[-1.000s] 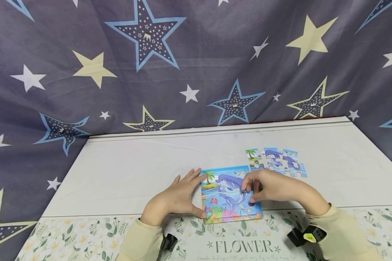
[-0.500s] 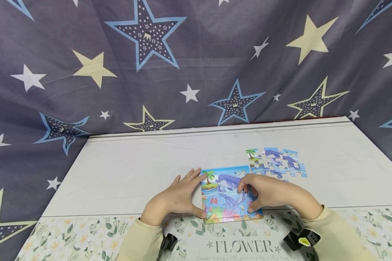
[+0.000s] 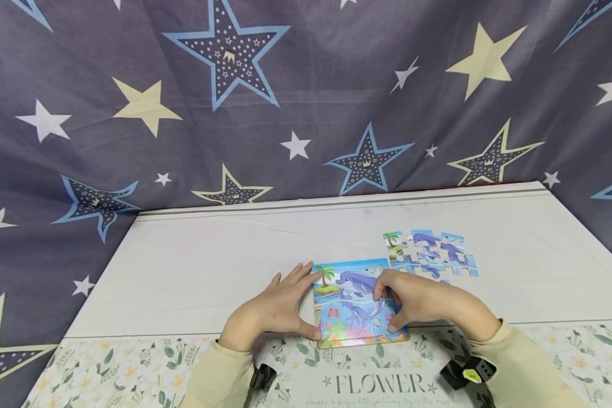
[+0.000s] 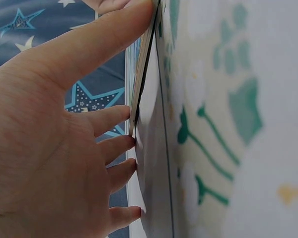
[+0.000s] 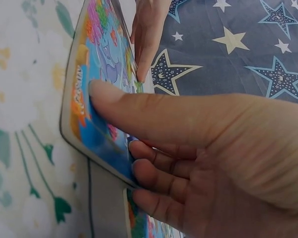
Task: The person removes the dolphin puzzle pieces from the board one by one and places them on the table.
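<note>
A dolphin jigsaw puzzle [image 3: 357,280] lies in its framed board on the table, showing palm tree, dolphins, crab and coral. My left hand [image 3: 280,309] spreads along its left side; the thumb touches the lower left corner and the fingers reach the upper left edge. In the left wrist view the thumb [image 4: 89,42] lies along the board's thin edge. On the right side of the picture rests my right hand [image 3: 423,297], thumb pressing near the lower right corner and bent fingers on the surface. The right wrist view shows that thumb [image 5: 134,111] flat on the blue border.
Behind the board at the right lie several puzzle pieces [image 3: 456,253] in a loosely laid-out dolphin picture. The tabletop cloth [image 3: 224,266] is white, with a floral front band. A star-patterned curtain [image 3: 296,102] hangs behind the table.
My right hand has lowered and shifted slightly left and toward me, its thumb now covering the spot near the lower right corner. The left hand and the board have stayed in place.
</note>
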Demonstrator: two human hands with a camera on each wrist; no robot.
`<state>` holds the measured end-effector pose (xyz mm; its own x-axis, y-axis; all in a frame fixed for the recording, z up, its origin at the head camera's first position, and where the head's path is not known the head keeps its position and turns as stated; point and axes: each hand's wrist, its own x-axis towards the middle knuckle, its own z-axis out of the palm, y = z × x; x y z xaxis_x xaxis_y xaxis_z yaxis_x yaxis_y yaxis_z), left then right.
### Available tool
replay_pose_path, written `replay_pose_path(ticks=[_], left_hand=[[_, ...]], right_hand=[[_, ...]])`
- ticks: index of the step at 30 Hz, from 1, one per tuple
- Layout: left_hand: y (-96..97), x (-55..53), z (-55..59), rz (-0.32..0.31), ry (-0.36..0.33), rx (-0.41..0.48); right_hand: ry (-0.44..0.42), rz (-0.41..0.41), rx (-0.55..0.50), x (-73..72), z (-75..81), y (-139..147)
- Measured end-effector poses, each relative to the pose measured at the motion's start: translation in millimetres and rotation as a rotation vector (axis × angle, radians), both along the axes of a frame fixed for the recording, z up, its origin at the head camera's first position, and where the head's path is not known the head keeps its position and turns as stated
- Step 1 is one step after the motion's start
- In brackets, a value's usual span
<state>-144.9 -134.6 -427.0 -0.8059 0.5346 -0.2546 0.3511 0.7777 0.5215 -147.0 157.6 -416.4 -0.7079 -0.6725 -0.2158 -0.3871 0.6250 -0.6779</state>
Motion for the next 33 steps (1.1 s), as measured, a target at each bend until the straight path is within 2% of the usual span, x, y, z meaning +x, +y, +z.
replay_pose_path(ticks=[19,24,33], left_hand=[[0.5,-1.6,2.1,-0.007,0.006,-0.014],[0.6,-1.1,3.1,-0.003,0.008,-0.011],[2.0,2.2,2.2,0.009,0.001,-0.014]], right_hand=[[-0.026,-0.055,-0.007,-0.4,-0.5,1],[-0.018,-0.042,-0.037,-0.3,-1.2,1],[0.007,-0.019,-0.131,13.2,-5.1,11]])
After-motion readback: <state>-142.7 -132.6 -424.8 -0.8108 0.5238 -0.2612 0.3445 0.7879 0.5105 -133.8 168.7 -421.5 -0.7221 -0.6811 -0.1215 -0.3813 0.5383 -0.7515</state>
